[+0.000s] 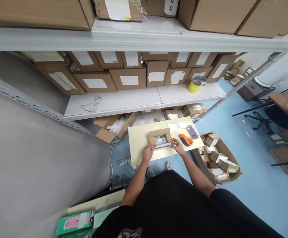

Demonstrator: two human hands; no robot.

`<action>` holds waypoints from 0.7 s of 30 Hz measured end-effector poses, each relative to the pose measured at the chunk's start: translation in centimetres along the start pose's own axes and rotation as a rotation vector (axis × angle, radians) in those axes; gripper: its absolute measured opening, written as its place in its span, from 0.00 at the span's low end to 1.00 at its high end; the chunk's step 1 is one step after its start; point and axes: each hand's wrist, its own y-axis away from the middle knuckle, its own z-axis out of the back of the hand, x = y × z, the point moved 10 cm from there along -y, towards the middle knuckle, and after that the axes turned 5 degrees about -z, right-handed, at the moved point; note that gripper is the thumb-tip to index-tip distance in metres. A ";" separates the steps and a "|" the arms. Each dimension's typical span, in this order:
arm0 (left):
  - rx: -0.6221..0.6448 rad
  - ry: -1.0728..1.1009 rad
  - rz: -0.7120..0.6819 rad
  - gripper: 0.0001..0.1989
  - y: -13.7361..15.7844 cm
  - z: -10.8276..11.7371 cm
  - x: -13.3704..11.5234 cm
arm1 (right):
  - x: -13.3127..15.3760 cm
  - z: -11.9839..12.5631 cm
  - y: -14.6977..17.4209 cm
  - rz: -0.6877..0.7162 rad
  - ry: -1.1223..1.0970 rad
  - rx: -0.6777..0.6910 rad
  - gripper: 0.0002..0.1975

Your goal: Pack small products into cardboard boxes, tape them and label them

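Observation:
A small cardboard box [160, 132] lies on the pale yellow tabletop [139, 140] with its flaps raised. Inside it are whitish, plastic-looking contents [161, 140], too small to make out. My left hand [148, 152] grips the box at its near left corner, fingers closed. At the near right corner, my right hand [177, 146] pinches the side flap. To the right of the box lies an orange and dark blue tape dispenser or scanner-like tool [186, 140], kind unclear. White paper slips [177, 126] and a blurred purple item [192, 131] lie behind it.
Shelves with labelled cardboard boxes [131, 77] stand in front. Glasses [91, 104] and yellow tape rolls [195, 86] sit on the middle shelf [134, 99]. Left is an open carton [105, 135]; right, a large carton [230, 157] full of small boxes. Green packages [74, 223] lie lower left.

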 end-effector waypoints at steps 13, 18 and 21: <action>-0.078 -0.218 0.088 0.54 -4.7 2.3 -1.4 | -4.5 0.3 -1.9 -0.383 0.302 -0.297 0.32; -0.024 -0.255 -0.038 0.49 -8.0 4.1 -3.5 | -5.4 0.1 -2.1 -0.437 0.300 -0.279 0.32; 0.011 -0.321 -0.090 0.37 -6.7 3.1 -3.7 | -5.8 0.1 -2.3 -0.442 0.306 -0.261 0.28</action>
